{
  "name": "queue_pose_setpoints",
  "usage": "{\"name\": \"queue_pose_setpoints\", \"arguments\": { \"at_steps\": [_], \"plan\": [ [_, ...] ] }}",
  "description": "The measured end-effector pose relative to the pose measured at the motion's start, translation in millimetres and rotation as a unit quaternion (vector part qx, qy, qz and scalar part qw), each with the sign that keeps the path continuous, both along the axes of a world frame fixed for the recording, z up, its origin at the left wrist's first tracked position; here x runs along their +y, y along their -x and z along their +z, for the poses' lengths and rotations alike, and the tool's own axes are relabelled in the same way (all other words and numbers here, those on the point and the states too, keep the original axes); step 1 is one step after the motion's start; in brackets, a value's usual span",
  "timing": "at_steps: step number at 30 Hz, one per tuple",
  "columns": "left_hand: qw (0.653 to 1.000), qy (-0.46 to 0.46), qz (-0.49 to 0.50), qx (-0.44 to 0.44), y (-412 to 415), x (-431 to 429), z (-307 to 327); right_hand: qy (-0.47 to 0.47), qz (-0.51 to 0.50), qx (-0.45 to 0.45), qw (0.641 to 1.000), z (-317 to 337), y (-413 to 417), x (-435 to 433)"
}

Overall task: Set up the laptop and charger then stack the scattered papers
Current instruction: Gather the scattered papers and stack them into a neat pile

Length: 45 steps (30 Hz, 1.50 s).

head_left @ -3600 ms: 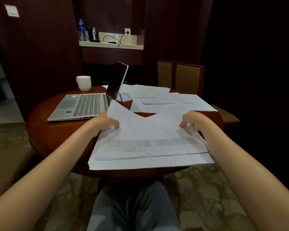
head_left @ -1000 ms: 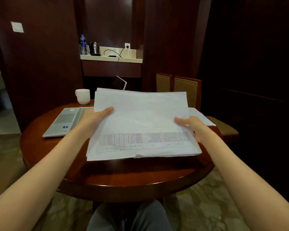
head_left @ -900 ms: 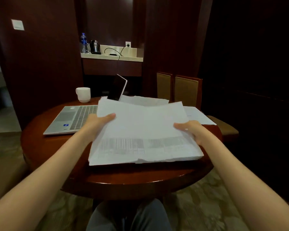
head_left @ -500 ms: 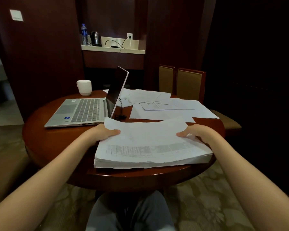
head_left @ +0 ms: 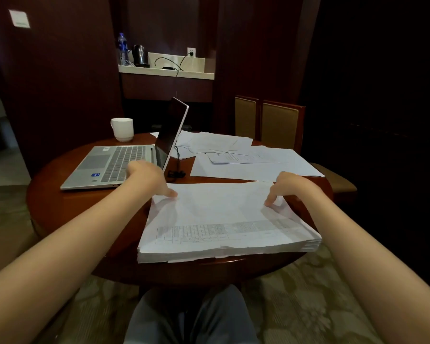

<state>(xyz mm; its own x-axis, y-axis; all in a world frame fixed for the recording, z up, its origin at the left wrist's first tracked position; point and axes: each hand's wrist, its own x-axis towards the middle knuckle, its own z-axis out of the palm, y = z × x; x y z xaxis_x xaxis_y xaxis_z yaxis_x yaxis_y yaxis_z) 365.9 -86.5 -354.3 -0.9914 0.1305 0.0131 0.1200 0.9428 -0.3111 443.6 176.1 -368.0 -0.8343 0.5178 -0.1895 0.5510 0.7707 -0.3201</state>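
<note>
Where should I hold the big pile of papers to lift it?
Probably its two short edges, a hand from each side, thumbs on top. The pile of papers lies flat on the table, wide and loosely stacked, so one-sided gripping may let sheets slide.

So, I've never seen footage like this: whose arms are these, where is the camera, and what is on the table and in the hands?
There is no machine here. A person wears one camera on the head, looking forward and down, so the arms are their own. The left hand and right hand each hold a far corner of a stack of papers, thumb on top. The stack rests on the round table near its front edge. Behind it lie loose sheets, an open laptop with a dark cable beside it, and a white mug.
</note>
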Motion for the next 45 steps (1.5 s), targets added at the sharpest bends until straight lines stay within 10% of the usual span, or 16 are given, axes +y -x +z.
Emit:
{"name": "queue_pose_setpoints", "arguments": {
  "at_steps": [11, 26, 37, 45],
  "plan": [
    [0.951, -0.262, -0.147, -0.078, 37, 78, 14, 0.052, 0.036, 0.102, 0.993, 12, 53, 4],
    [0.84, -0.498, -0.074, -0.201, 111, 124, -5, 0.047, 0.13, 0.117, 0.983, -14, 115, 26],
    [0.878, -0.453, -0.035, -0.151, 158, 118, -47, -0.081, 0.193, 0.047, 0.977, -31, 173, 8],
    [0.827, -0.546, -0.039, -0.126, 171, 113, -61, -0.095, 0.188, 0.072, 0.975, -38, 221, -8]
  ]
}}
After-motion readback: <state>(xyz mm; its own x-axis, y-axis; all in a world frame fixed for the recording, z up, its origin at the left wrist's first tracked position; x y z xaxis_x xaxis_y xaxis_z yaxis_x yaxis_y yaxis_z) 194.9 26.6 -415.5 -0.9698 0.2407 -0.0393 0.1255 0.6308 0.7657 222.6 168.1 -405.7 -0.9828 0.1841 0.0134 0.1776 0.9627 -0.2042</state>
